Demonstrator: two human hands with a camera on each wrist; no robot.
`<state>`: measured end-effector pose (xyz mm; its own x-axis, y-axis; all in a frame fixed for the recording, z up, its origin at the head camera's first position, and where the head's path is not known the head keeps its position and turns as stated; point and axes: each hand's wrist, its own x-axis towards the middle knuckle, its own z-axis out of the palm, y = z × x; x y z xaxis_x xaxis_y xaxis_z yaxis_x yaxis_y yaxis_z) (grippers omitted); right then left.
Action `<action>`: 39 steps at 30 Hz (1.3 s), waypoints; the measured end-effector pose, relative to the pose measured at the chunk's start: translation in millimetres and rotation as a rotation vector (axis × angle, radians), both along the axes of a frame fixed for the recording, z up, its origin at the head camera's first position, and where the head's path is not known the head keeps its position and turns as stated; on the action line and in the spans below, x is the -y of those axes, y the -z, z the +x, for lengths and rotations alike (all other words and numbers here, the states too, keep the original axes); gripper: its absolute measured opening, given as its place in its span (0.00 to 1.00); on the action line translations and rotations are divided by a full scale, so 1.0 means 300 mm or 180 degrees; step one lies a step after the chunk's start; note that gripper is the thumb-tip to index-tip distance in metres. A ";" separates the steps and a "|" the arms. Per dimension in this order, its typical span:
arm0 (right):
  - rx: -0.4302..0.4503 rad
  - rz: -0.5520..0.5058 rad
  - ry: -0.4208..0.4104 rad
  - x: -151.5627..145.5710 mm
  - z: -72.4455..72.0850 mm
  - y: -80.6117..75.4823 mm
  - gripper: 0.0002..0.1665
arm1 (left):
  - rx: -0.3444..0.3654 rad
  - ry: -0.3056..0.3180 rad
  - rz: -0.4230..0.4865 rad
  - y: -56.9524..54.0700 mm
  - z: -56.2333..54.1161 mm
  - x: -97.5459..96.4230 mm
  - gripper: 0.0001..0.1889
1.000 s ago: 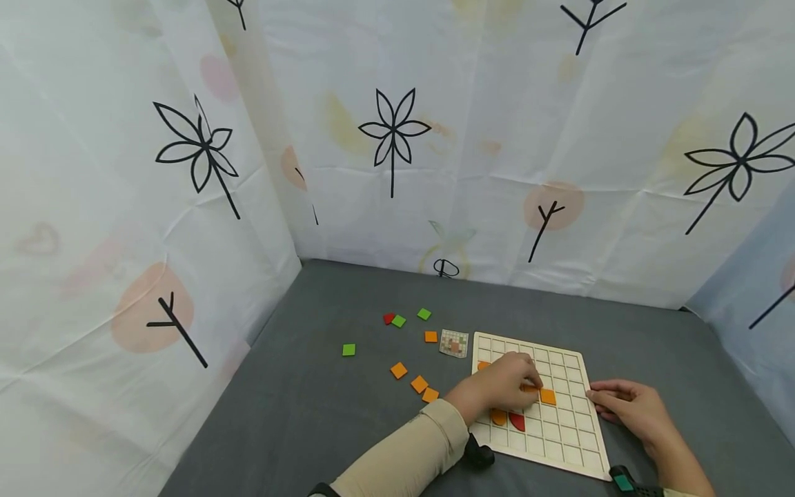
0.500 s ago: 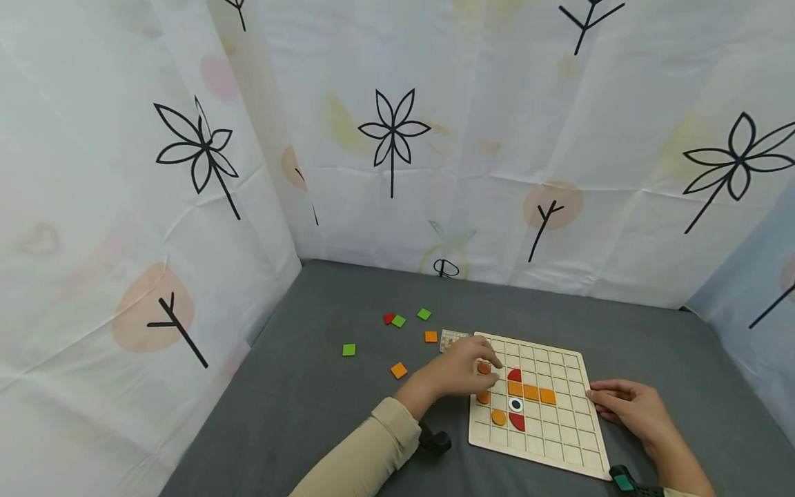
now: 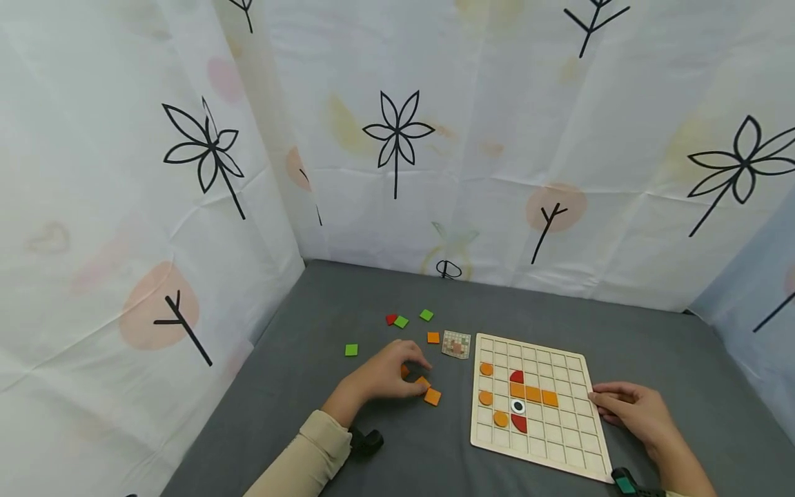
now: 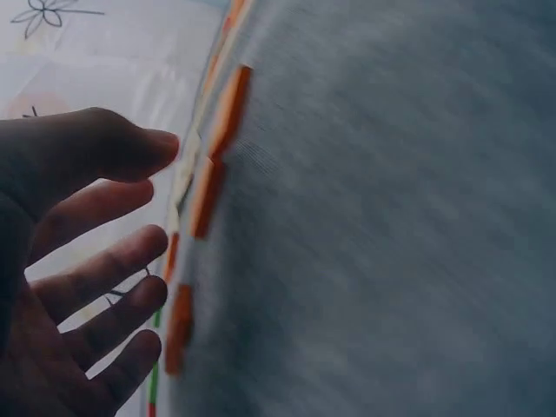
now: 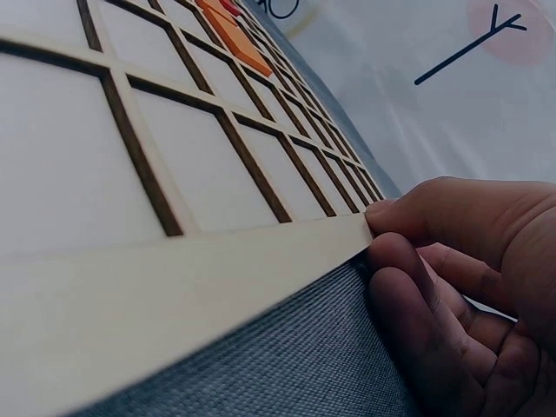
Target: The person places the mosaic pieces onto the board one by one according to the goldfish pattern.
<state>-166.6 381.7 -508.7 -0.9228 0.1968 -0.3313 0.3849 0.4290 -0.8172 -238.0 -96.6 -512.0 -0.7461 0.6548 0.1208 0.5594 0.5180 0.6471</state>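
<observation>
My left hand (image 3: 386, 373) hovers over orange square tiles (image 3: 433, 397) on the grey table, thumb and fingers spread apart. The left wrist view shows nothing between the hand's fingers (image 4: 104, 274), with orange tiles (image 4: 207, 198) just beyond them. My right hand (image 3: 633, 408) pinches the right edge of a pale wooden grid board (image 3: 562, 438), thumb at the rim and fingers below it. On the board sit a row of orange squares (image 3: 533, 393), orange discs (image 3: 486, 397), red quarter-round pieces (image 3: 519, 423) and a white eye piece (image 3: 517, 406).
A small pattern card (image 3: 456, 344) lies at the board's far left corner. Beside it is another orange tile (image 3: 433, 337). Farther left are green tiles (image 3: 351, 350) and a red piece (image 3: 391, 319). A patterned white cloth (image 3: 397, 228) borders the table (image 3: 348, 297).
My left hand has moved left from the board to the loose orange tiles, uncovering the row of orange squares and the eye piece. My right hand stays at the board's edge.
</observation>
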 end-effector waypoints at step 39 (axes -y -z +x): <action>-0.0016 0.0020 0.0020 0.007 0.000 0.000 0.28 | -0.0477 0.0514 0.0168 -0.063 0.012 -0.371 0.11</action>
<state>-166.5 379.7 -508.8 -0.9232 0.2047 -0.3253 0.3834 0.4318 -0.8164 -234.5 14.8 -492.9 -0.6031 0.7542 0.2595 0.7242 0.3815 0.5744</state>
